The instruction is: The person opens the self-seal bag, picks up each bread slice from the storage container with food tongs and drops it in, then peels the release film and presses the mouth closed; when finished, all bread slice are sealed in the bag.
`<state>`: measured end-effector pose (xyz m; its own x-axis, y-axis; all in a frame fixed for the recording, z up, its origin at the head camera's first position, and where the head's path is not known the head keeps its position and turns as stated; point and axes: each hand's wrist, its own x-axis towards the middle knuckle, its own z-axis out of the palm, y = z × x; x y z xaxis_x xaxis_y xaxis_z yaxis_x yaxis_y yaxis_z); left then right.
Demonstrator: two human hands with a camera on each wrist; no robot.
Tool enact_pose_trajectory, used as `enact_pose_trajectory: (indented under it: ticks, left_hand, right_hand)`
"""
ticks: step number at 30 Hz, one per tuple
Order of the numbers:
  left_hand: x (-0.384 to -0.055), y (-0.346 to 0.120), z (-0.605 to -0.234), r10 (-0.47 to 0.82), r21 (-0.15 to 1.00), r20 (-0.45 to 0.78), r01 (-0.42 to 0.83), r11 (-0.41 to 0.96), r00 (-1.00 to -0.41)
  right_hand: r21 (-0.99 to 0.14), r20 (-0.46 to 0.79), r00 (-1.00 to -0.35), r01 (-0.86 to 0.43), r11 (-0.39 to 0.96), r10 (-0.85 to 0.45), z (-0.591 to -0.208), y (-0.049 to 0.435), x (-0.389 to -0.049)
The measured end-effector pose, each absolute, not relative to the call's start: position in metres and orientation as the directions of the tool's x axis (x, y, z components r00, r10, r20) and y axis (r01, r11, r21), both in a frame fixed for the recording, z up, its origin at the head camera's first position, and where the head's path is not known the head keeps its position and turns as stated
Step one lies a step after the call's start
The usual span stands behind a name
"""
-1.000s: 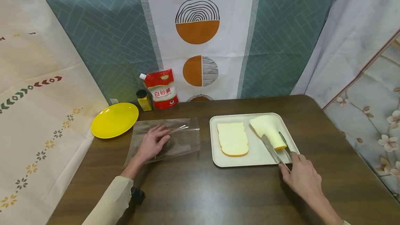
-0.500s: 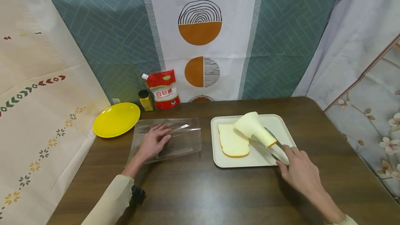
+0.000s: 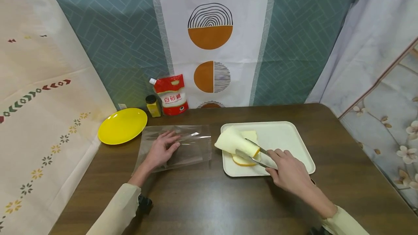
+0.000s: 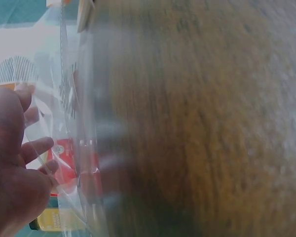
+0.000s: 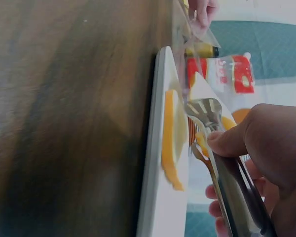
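Observation:
My right hand (image 3: 289,169) grips metal tongs (image 5: 232,187), thumb along the upper arm. Between their tips a bread slice (image 3: 233,140) is squeezed into a curve, its narrow pinched end toward me and its wide end hanging past the tray's left rim. Beneath it, a second bread slice (image 3: 249,134) lies flat on the white tray (image 3: 287,148), partly covered. On the left, my left hand (image 3: 161,149) rests on a clear plastic bag (image 3: 192,151). Its thumb and fingers are spread apart; the left wrist view shows them against the loose plastic.
A yellow plate (image 3: 122,126) stands at the back left of the brown table (image 3: 202,198). Beside it are a yellow jar (image 3: 153,106) with a black lid and a red and white sugar pouch (image 3: 171,95). Patterned cloths hang behind and at both sides.
The right hand and tongs have carried the bread slice leftward from the tray's right side to over the other slice. My left hand stays on the bag.

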<state>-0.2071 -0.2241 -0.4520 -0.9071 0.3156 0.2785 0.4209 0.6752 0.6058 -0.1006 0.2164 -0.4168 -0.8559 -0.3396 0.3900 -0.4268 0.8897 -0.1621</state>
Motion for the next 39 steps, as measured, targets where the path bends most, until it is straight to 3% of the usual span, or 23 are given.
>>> enact_pose_trajectory:
  ticks: [23, 39]
  left_hand:
    - [-0.203, -0.221, -0.448, 0.314, 0.587, 0.264, 0.411, 0.697, -0.912]
    - [-0.201, -0.218, -0.448, 0.331, 0.579, 0.289, 0.440, 0.687, -0.898]
  right_hand:
    - [-0.087, 0.224, -0.799, -0.587, 0.805, -0.558, -0.393, 0.172, -0.143]
    - [-0.097, 0.151, -0.784, -0.618, 0.780, -0.602, -0.387, 0.149, -0.163]
